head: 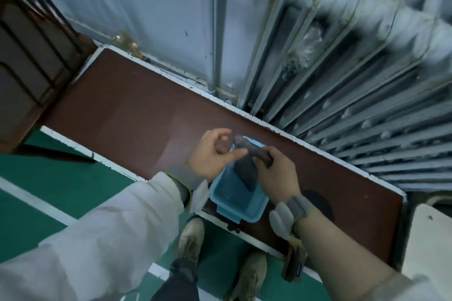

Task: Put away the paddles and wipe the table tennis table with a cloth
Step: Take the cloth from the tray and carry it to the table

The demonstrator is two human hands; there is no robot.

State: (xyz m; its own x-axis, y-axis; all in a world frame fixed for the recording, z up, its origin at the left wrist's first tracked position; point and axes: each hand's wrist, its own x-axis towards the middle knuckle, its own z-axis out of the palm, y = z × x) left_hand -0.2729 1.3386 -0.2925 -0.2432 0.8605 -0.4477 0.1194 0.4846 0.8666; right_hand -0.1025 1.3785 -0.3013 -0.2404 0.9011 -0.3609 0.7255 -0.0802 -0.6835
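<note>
While standing at the near edge of a long brown tabletop (122,110), gripping a dark grey cloth (247,168) in the right hand (276,173), fingers and thumb curled round its upper end. Held above a blue plastic box (234,205), lower end of the cloth hanging down into the open top; impossible to tell whether touching the bottom. Left hand (212,154) just beside the upper end of the cloth, holding nothing, forefinger stretched toward it, the other fingers loosely curled; contact with the cloth not clear. Box right at the near edge of the tabletop, with a clip on its near side.

On the tabletop behind the right wrist, a paddle (320,203): dark round blade largely hidden by the wrist, wooden handle with a blue label jutting past the edge below the forearm. Well apart from the box's open top, just beside its right side.

Grey bands on both wrists; pale sleeve down to the left wrist, right forearm bare. Beyond the tabletop, a grey-painted wall and a ribbed radiator (342,68), blurred. Dark wooden door (24,56) at far left. Below, green floor (49,178) with white lines and two pale shoes (190,239), toes close to the tabletop's edge.
</note>
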